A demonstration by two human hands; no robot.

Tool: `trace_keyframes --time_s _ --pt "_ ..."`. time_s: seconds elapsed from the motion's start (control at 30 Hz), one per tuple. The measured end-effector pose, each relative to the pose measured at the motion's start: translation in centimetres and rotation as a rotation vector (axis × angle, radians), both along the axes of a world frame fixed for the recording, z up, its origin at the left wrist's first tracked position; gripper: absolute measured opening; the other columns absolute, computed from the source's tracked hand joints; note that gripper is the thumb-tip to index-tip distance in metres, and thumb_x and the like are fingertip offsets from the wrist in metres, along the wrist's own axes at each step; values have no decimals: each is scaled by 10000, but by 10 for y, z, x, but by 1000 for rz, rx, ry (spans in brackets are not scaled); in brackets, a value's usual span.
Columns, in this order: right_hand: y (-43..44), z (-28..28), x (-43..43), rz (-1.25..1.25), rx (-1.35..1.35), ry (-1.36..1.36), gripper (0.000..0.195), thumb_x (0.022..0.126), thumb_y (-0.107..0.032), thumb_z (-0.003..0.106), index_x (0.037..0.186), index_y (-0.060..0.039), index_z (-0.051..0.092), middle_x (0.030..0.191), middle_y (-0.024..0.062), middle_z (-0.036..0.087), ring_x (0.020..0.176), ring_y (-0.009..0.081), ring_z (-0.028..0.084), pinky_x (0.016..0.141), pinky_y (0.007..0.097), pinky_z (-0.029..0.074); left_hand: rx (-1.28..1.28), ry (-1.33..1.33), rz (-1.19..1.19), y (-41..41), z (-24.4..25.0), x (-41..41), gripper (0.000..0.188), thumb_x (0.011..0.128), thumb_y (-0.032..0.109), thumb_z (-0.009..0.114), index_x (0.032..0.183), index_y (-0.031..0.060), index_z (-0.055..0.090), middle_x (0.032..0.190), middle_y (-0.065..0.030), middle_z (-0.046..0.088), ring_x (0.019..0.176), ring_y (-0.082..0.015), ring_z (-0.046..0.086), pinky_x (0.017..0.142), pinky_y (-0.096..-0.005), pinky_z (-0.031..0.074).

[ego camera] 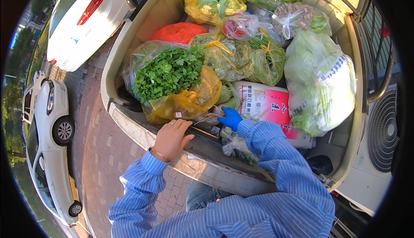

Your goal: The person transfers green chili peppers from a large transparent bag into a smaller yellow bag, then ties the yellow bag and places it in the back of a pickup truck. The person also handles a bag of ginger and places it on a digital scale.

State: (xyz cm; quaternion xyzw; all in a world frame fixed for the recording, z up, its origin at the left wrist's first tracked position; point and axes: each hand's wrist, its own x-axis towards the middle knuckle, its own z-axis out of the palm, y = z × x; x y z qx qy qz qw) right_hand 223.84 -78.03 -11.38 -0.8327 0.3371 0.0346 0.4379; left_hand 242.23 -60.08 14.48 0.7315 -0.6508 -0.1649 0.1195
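Note:
My left hand (172, 137), bare with a ring and a gold bracelet, is over the near rim of a cargo bed (142, 128). Its fingers lie against the bottom of a yellow plastic bag (168, 108), thumb apart. My right hand (231, 118) wears a blue glove and reaches down at a small clear plastic bag (208, 117); whether it grips the bag cannot be told. Leafy coriander (168, 71) fills a clear bag behind the yellow one. Green-skinned vegetables (226, 97) lie just beyond the glove. Beside it rests a pink-and-white printed sack (266, 103).
A large bag of pale green leafy vegetables (318, 82) stands at the right. Farther back are a red bag (179, 32), bagged cauliflower (210, 5) and tied long green stems (266, 56). White cars (48, 160) stand left on brick paving; an air-conditioner unit (381, 131) is at right.

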Motion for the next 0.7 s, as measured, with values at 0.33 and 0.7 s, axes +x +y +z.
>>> trace_keyframes --time_s 0.33,0.7 --pt "26 0 37 -160 283 123 471 765 -462 674 1130 -166 638 983 95 692 931 283 653 823 431 490 437 -432 -172 -45 -70 115 209 766 253 705 827 91 588 749 -54 632 790 -248 605 739 -405 439" --pt "30 19 60 -185 454 11 362 874 -396 647 990 -53 655 860 115 663 768 183 626 715 332 500 -119 71 213 -18 -32 186 156 801 77 647 698 3 556 668 -137 516 660 -331 524 596 -399 405"
